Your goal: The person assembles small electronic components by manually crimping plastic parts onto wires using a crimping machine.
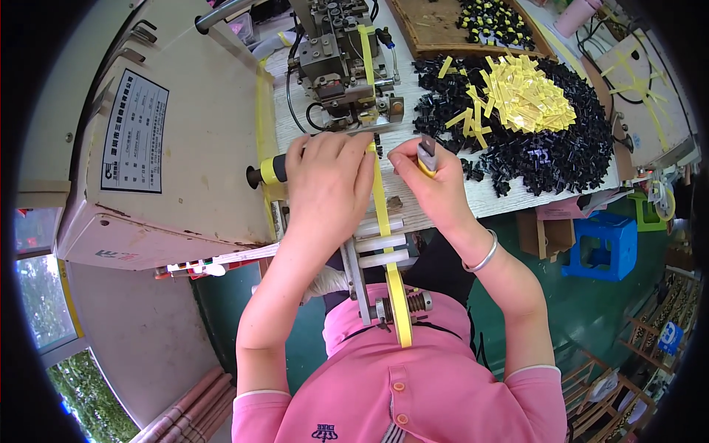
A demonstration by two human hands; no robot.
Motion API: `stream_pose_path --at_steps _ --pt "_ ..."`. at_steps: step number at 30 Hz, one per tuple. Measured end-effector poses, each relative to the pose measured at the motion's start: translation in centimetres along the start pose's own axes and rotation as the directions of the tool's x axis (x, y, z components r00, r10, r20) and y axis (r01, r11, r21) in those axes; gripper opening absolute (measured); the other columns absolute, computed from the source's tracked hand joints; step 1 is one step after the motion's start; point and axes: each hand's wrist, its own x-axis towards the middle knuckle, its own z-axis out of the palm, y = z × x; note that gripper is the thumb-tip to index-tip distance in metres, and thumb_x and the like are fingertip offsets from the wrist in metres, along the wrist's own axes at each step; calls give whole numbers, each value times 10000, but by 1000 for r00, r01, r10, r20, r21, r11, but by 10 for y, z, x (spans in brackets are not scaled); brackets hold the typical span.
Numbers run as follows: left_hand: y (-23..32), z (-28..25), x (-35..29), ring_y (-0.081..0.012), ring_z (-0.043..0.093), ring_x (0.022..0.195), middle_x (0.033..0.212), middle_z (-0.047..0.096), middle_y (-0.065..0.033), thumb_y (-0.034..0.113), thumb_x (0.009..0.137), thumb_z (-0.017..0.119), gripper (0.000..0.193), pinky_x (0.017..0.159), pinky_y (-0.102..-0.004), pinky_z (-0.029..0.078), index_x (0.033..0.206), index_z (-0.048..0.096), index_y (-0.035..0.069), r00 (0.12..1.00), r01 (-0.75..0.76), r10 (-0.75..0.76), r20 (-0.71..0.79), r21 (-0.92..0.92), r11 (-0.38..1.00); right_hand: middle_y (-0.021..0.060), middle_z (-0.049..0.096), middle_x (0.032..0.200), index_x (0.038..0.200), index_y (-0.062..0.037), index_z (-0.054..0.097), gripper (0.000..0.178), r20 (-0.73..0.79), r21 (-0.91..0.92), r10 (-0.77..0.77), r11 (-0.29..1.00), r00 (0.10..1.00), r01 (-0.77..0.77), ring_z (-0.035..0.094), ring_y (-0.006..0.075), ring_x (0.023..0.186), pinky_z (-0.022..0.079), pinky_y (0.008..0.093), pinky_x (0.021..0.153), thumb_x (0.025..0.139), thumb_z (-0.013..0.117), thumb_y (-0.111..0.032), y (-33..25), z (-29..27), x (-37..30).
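Note:
My left hand (329, 177) reaches over the front of the bench, palm down. Its thumb and index finger close on the upper end of a yellow tape strip (381, 193), beside a small black part (378, 145). The strip runs down to a yellow tape roll (399, 314) on a holder in front of my body. Just right of the strip, my right hand (442, 190) is closed around a small grey-and-yellow utility knife (426, 159), its dark end pointing up. The right thumb and index tips meet near the strip; whether anything small sits between them, I cannot tell.
A metal machine head (336, 70) stands just beyond my hands, with a large beige machine housing (199, 133) at left. Black plastic parts (532, 166) are heaped at right, topped by yellow pieces (528, 96). Behind them is a wooden tray (436, 33). A blue stool (604, 247) stands below.

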Motion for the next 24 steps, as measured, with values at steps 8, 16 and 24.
stream_pose_path --at_steps 8,16,24 --pt "-8 0 6 -242 578 810 776 616 -57 147 811 606 120 801 -393 374 896 640 69 992 46 -32 119 -119 992 -27 539 686 813 -8 611 51 -14 -115 -66 991 998 64 442 35 631 361 203 576 845 607 -47 1 0 13" --pt "-10 -4 8 -239 576 763 732 617 -46 146 806 612 107 776 -384 375 867 648 65 986 74 -51 157 -150 986 -7 560 701 792 2 584 69 79 -294 -265 915 961 276 453 40 655 376 211 587 831 608 -50 -6 0 11" --pt "-10 -3 9 -239 579 759 717 618 -44 151 803 620 112 776 -377 378 868 650 64 988 78 -53 142 -175 981 -8 533 674 790 8 568 71 29 -221 -151 963 988 153 441 42 633 367 214 571 834 598 -39 4 -4 15"
